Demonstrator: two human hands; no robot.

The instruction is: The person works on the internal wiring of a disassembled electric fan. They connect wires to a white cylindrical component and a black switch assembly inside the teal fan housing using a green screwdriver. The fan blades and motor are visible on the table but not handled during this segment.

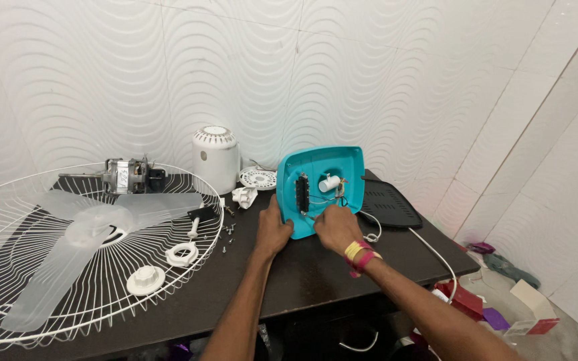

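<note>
A teal plastic fan base cover (319, 167) stands on edge on the dark table (316, 274), its inner side toward me. Inside it I see a black switch block (302, 194), a white cylindrical capacitor (330, 182) and thin wires. My left hand (272, 230) grips the cover's lower left edge. At its lower middle, my right hand (336, 226) has its fingertips at the wires. Yellow and pink bands sit on that wrist.
A white wire fan guard (8, 200) lies at left with translucent blades (81, 234), two white plastic nuts and a screwdriver (199, 217) on it. Behind stand a motor (125, 176), a white motor housing (215, 157), a round vent disc and loose screws. A black grille and white cord lie at right.
</note>
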